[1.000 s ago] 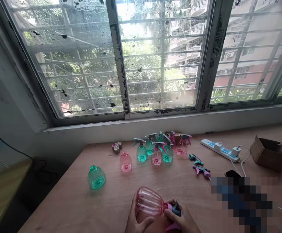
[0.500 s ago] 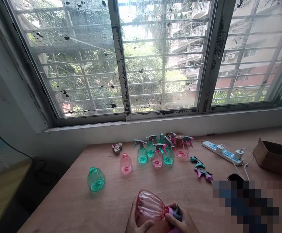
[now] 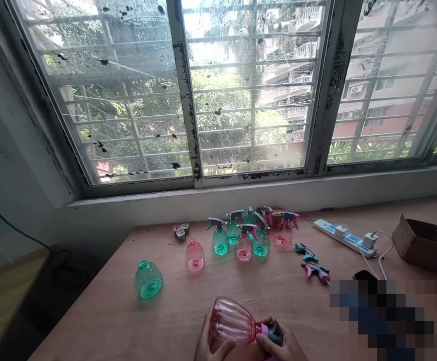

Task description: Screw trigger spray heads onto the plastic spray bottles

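A clear pink spray bottle [image 3: 231, 321] lies sideways in my hands at the bottom edge of the head view. My left hand [image 3: 208, 343] wraps round its ribbed body from below. Closed round the pink and grey trigger head [image 3: 273, 332] at the bottle's neck is my right hand [image 3: 278, 346]. Further back on the wooden table [image 3: 101, 316] stand a headless green bottle [image 3: 148, 280] and a headless pink bottle [image 3: 195, 254]. Behind them is a cluster of several green and pink bottles with trigger heads [image 3: 246, 235].
Two loose trigger heads [image 3: 312, 261] lie right of the cluster. A white power strip [image 3: 344, 233] with a plugged charger and a cardboard box [image 3: 425, 243] sit at the right. Small square blocks [image 3: 180, 231] rest near the window sill. A dark phone [image 3: 365, 275] lies beside a blurred patch.
The bottle in my hands has sunk slightly toward the frame's bottom edge as the view tilted up. Both hands keep their grip.
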